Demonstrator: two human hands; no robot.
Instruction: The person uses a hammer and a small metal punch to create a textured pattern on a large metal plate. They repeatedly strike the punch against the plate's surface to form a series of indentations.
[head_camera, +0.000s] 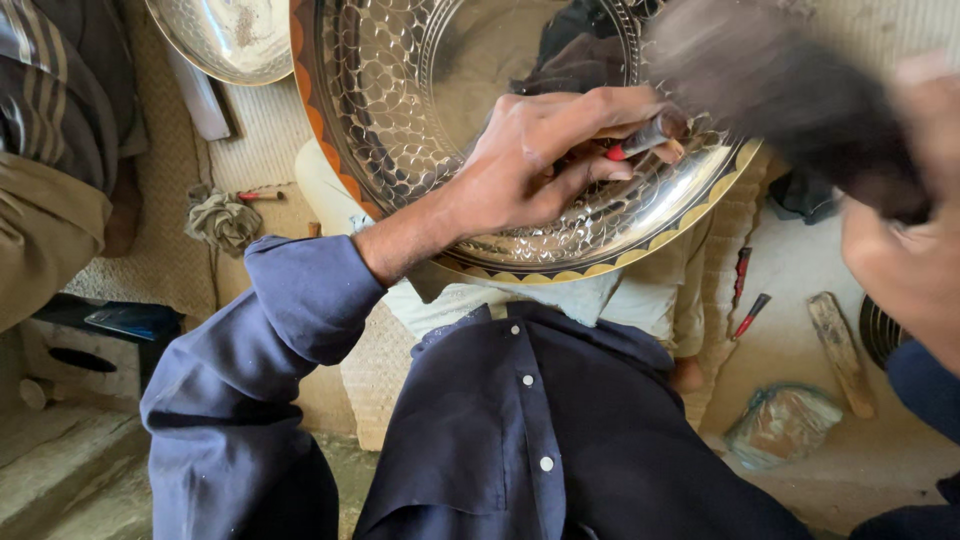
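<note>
Large round metal tray, polished to a mirror shine, resting tilted on the lap, centre of the scene and reaching far. Surface chased in overlapping scale-like cells, with a smooth plain disc at the middle and a scalloped orange-gold band along the rim. Slim punch tool with red grip and dark metal shaft, tip set against the right part of the patterned ring. Left hand closed around that tool, fingers pinched tight on the shaft, heel lying on the tray. Right hand at the far right, blurred, curled around a dark blurred hammer-like mass above the tray's right edge; exact grip hard to tell. Dark blue cotton shirt with pale buttons near. Second shiny metal dish far left. Crumpled grey rag on woven beige matting to the left. Two more red-handled tools, a flat worn wooden stick and a crinkled clear plastic bag on the pale floor to the right.
</note>
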